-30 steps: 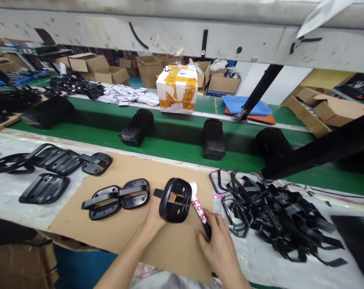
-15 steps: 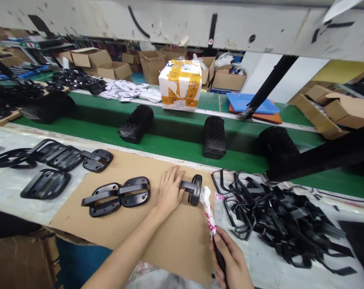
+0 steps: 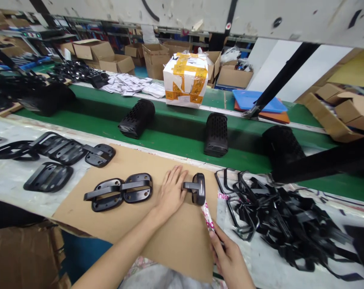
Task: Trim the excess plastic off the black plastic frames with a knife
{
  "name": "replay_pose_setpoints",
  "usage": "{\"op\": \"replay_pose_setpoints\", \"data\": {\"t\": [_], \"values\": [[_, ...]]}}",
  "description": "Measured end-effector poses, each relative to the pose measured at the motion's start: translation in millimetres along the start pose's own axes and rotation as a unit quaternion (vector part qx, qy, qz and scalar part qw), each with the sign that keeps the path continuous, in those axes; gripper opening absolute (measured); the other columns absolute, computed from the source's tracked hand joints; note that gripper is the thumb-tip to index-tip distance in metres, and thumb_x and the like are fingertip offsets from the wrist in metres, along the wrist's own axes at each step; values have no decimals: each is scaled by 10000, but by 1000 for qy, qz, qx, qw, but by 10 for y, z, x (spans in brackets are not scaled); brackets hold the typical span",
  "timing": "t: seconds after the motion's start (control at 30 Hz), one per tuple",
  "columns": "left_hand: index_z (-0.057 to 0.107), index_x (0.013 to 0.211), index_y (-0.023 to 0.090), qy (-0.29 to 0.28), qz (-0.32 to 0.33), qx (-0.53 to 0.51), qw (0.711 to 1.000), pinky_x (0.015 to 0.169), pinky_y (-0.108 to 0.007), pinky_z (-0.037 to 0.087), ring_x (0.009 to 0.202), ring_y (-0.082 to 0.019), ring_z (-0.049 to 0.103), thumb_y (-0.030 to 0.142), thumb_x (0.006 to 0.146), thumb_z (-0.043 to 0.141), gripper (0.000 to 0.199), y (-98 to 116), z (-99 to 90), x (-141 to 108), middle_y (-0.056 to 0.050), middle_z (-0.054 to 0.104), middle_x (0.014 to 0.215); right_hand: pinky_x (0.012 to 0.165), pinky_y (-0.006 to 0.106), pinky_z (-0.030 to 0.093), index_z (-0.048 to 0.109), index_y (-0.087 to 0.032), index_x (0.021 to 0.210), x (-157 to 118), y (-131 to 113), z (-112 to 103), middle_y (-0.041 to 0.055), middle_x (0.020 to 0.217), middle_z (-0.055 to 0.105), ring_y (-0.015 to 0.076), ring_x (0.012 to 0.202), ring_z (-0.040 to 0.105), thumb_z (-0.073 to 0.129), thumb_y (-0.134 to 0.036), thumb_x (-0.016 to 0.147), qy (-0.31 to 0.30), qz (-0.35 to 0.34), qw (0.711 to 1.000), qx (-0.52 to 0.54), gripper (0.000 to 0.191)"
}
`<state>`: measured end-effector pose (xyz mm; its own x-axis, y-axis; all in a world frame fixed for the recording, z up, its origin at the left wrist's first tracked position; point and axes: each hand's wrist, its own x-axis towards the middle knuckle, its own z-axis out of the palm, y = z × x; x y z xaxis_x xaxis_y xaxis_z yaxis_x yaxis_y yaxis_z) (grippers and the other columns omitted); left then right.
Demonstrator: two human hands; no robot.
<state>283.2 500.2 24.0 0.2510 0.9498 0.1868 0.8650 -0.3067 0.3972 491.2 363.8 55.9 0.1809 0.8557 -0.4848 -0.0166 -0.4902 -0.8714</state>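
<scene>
My left hand [image 3: 171, 192] lies flat on the cardboard sheet [image 3: 169, 245], fingers stretched out. Beside its thumb, a black oval plate with a strap-like handle [image 3: 199, 188] stands on edge; I cannot tell whether the thumb touches it. My right hand [image 3: 225, 251] is wrapped around a black-handled tool wrapped in white film with pink lettering [image 3: 207, 216]. The tool's far end is hidden behind the plate's lower edge. Left of my left hand, two black plates with handles, one nearer it [image 3: 137, 188] and one farther left [image 3: 107, 194], lie end to end on the cardboard.
At right sits a tangled heap of black bent straps [image 3: 285, 220]. More black plates [image 3: 48, 177] lie at left. Beyond, several perforated black housings [image 3: 216, 134] rest on the green surface [image 3: 175, 136], behind them a taped white box [image 3: 186, 80]. A dark slanted post [image 3: 285, 80] stands at right.
The tool's white wrapped end, visible beside the plate before, is now hidden behind it. The plate has turned to show more of its face. My left hand stays flat; the whole view has shifted slightly.
</scene>
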Motion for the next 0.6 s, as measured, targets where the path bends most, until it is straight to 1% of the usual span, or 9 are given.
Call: {"op": "replay_pose_setpoints", "data": {"t": [0.1,0.2,0.3,0.4,0.47,0.6], "values": [[494,1595,169,5,-2,-2,1000,1356,-547,280,1637,-292,325,116,955,548,644,6,8,-17,-113,403,1735,398,224,312,827,-174,1259,14,18,1,-20,569,506,137,473,402,787,-733,813,-10,15,1000,-6,717],[503,1579,144,5,-4,0,1000,1359,-543,276,1638,-293,324,136,965,549,617,13,6,-16,-122,402,1734,436,209,304,813,-162,1265,31,75,2,-26,610,502,117,507,391,802,-752,795,-9,34,999,17,755],[498,1572,122,1,-7,0,1000,1361,-540,270,1642,-292,315,138,964,544,610,25,-1,-13,-131,401,1734,451,187,244,793,-159,1286,30,144,4,-36,632,466,103,540,363,811,-767,782,4,53,998,34,790],[489,1573,129,3,-8,-2,1000,1362,-537,265,1643,-284,314,133,957,540,618,35,-7,-16,-134,404,1732,460,198,175,754,-151,1354,8,188,7,-57,610,405,91,514,278,788,-785,794,3,67,998,22,847],[484,1574,131,5,-5,-3,1000,1365,-534,259,1646,-281,309,126,948,541,629,38,-9,-19,-137,400,1733,461,214,172,743,-147,1369,-8,192,13,-61,593,390,95,500,256,765,-803,798,4,66,998,9,870],[484,1568,121,4,-3,-4,1000,1364,-536,261,1644,-285,312,132,953,543,618,38,-12,-24,-147,397,1733,454,226,194,757,-145,1342,-17,151,27,-50,591,426,106,491,288,768,-825,768,9,67,998,-3,890]]}}
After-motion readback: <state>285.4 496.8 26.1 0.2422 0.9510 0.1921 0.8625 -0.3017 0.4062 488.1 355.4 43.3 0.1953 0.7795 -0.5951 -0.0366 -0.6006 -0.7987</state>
